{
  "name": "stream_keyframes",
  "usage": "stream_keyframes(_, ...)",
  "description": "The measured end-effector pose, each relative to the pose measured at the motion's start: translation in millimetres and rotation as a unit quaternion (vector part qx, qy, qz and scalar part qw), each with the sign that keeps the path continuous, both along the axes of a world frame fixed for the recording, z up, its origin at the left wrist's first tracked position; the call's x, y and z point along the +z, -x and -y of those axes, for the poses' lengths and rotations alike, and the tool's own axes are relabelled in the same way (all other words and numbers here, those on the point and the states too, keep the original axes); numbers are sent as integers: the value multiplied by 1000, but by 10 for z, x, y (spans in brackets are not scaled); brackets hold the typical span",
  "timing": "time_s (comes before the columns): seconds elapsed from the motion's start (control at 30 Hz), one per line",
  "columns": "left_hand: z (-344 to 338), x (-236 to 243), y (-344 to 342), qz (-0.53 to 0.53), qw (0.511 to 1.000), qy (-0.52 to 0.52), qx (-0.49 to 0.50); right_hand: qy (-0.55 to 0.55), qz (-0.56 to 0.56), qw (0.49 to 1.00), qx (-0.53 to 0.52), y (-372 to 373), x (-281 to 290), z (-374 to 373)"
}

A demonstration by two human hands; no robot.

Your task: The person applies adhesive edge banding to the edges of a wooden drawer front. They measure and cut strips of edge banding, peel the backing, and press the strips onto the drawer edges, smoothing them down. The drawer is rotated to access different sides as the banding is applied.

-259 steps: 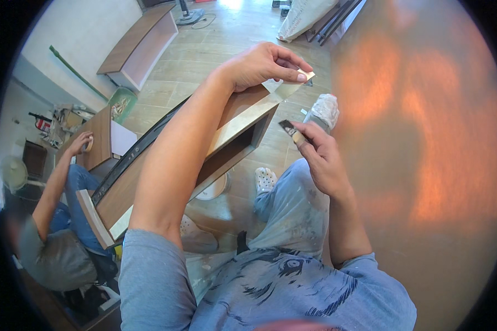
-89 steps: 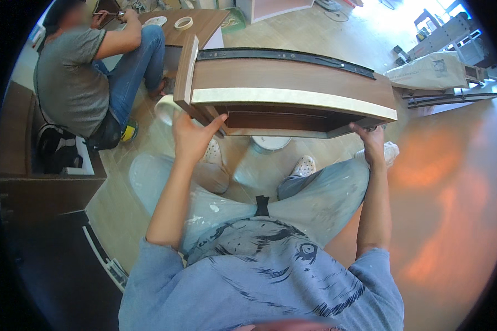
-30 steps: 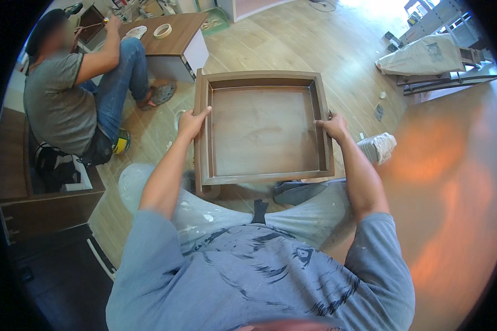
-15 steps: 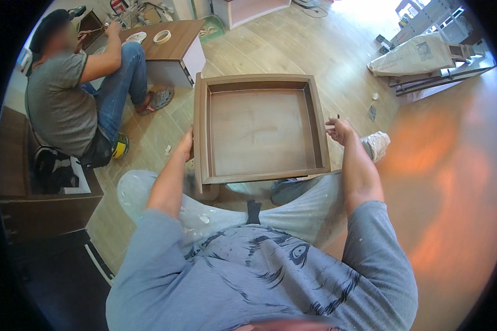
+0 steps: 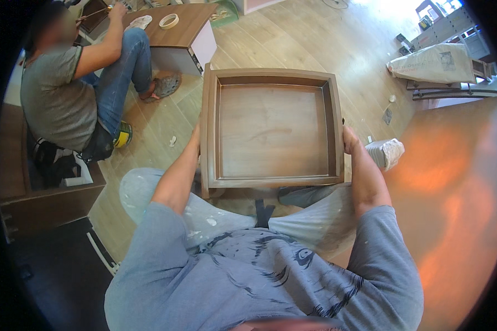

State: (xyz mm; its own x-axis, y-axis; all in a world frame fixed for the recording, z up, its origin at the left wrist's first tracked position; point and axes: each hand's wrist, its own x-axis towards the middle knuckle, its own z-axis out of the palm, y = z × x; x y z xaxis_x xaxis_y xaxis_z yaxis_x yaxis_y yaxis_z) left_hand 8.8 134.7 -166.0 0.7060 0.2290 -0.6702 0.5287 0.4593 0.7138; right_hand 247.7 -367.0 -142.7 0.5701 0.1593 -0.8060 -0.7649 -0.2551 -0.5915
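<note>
A brown wooden drawer (image 5: 273, 129) is in front of my lap, its open side facing up toward me. My left hand (image 5: 195, 142) holds its left side, the fingers mostly hidden behind the thicker front panel. On the opposite side, my right hand (image 5: 350, 139) is pressed against the drawer's right wall, with its fingertips out of sight underneath. A small dark bit shows just above my right hand; I cannot make out what it is. The drawer's inside holds nothing, and its bottom has a faint darker smear.
At the left a co-worker (image 5: 61, 105) sits beside a brown-topped cabinet (image 5: 174, 33) bearing a tape roll (image 5: 169, 21). A yellow-and-black can (image 5: 123, 135) stands near them. Close to my right forearm is a container with white cloth (image 5: 385, 153). A large brown panel (image 5: 453, 193) lies at right.
My right hand, earlier just off the drawer's right side, has come against it. The drawer appears slightly larger and farther right in view, which has shifted too.
</note>
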Motion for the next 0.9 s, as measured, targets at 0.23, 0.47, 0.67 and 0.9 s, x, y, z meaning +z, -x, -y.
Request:
stream_keyframes(0.23,-30,191,-77,37,999,5,17,-9,1,1000,-9,20,198,-30)
stream_keyframes(0.47,-230,596,-86,97,993,-3,62,30,191,977,95,-1,949,-17)
stream_keyframes(0.67,-367,1030,95,142,985,-7,100,108,295,924,219,49,1464,65)
stream_keyframes(0.9,-340,1422,559,179,973,-20,143,-39,299,950,77,542,1686,209)
